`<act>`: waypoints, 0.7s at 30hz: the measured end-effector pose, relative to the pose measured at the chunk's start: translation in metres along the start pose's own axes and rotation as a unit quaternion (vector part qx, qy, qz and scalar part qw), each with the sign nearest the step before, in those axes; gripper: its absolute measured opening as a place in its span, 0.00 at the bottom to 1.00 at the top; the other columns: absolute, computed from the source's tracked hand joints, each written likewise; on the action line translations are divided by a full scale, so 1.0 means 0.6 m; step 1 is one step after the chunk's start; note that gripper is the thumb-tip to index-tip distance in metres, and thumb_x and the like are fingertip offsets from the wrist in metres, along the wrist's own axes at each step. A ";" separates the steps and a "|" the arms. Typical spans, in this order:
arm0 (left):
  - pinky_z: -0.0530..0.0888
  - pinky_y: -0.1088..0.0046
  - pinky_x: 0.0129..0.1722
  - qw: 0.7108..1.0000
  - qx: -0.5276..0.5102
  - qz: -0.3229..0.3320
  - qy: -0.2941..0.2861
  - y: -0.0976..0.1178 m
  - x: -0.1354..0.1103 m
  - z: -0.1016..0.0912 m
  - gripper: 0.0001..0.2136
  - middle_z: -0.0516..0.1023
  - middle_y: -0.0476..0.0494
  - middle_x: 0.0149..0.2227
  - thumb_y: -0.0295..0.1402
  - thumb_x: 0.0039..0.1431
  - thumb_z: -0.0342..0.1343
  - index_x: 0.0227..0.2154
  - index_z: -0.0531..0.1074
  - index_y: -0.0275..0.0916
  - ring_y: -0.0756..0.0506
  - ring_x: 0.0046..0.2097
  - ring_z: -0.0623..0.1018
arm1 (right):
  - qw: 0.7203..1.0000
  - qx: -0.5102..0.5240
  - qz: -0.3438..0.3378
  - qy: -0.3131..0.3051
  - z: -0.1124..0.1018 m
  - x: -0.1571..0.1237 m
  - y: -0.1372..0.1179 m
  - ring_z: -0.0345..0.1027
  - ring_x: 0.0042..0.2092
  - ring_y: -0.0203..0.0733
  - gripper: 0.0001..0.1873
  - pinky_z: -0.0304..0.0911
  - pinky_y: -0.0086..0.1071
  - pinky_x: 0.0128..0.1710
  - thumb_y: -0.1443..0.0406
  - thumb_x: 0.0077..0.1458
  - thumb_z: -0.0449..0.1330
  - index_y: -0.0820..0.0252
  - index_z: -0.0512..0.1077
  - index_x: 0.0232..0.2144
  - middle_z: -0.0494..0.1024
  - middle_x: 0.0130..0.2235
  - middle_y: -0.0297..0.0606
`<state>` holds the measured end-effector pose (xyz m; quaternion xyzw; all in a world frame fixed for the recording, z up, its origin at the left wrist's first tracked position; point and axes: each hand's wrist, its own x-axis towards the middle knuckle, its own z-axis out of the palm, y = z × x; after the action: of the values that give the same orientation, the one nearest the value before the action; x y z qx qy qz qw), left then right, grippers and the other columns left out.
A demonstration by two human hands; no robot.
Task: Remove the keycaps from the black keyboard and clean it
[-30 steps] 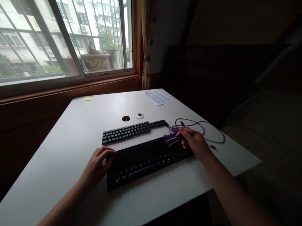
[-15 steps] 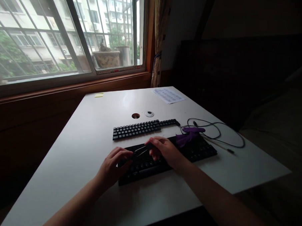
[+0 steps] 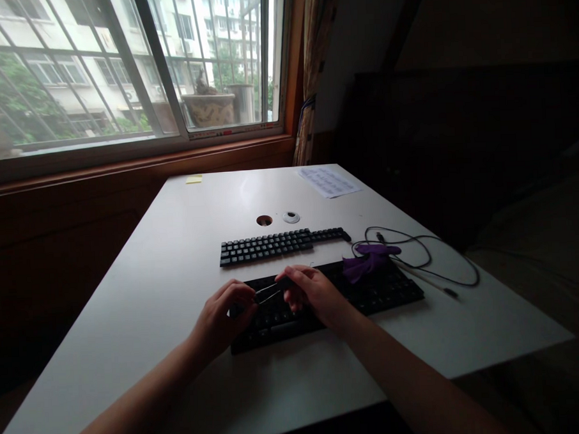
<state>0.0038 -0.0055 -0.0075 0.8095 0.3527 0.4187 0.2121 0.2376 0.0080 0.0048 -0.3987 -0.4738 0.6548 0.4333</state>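
My right hand (image 3: 309,291) grips a wire keycap puller (image 3: 268,293) by its dark handle, two thin metal wires pointing left. At the tips of those wires, my left hand (image 3: 229,309) pinches a small black keycap (image 3: 256,299), mostly hidden by the fingers. Both hands are over the left half of a black keyboard base (image 3: 383,293), which lies at a slant on the white table. Behind it, the pulled black keycaps (image 3: 266,247) stand in tight rows, with a narrower block continuing to the right.
A purple cloth (image 3: 368,263) lies on the keyboard's right end. Beside it a black cable (image 3: 428,256) loops across the table (image 3: 143,281). Farther back are a round hole (image 3: 264,220), a white ring cover (image 3: 291,217), printed sheets (image 3: 331,181) and a yellow note (image 3: 194,179).
My left fingers have closed in on the keycap at the puller's wire tips. The whole view has shifted slightly; the things on the table stay put.
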 end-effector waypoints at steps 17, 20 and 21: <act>0.71 0.77 0.30 1.000 0.019 -0.009 -0.006 0.002 0.001 -0.002 0.04 0.74 0.47 0.30 0.23 0.57 0.56 0.33 0.70 0.37 0.50 0.30 0.74 | 0.999 -0.017 -0.021 -0.028 -0.002 -0.001 0.010 0.68 0.21 0.31 0.22 0.64 0.24 0.22 0.49 0.59 0.60 0.62 0.77 0.40 0.77 0.24 0.34; 0.70 0.77 0.29 0.999 0.005 -0.049 -0.018 0.006 0.001 -0.005 0.02 0.74 0.48 0.28 0.25 0.57 0.57 0.31 0.70 0.37 0.51 0.29 0.73 | 0.998 -0.019 -0.038 -0.040 -0.003 -0.005 0.010 0.69 0.21 0.32 0.22 0.64 0.25 0.22 0.49 0.59 0.59 0.62 0.77 0.41 0.77 0.24 0.34; 0.70 0.77 0.28 0.998 -0.007 -0.065 -0.023 0.007 0.002 -0.007 0.01 0.74 0.48 0.28 0.26 0.57 0.57 0.31 0.70 0.37 0.51 0.28 0.73 | 0.998 -0.018 -0.044 -0.045 -0.003 -0.006 0.010 0.69 0.21 0.32 0.21 0.64 0.25 0.22 0.49 0.59 0.59 0.62 0.77 0.41 0.77 0.25 0.34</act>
<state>0.0024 -0.0072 -0.0020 0.7928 0.3969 0.3872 0.2529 0.2390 0.0042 -0.0010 -0.3554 -0.5219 0.6435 0.4327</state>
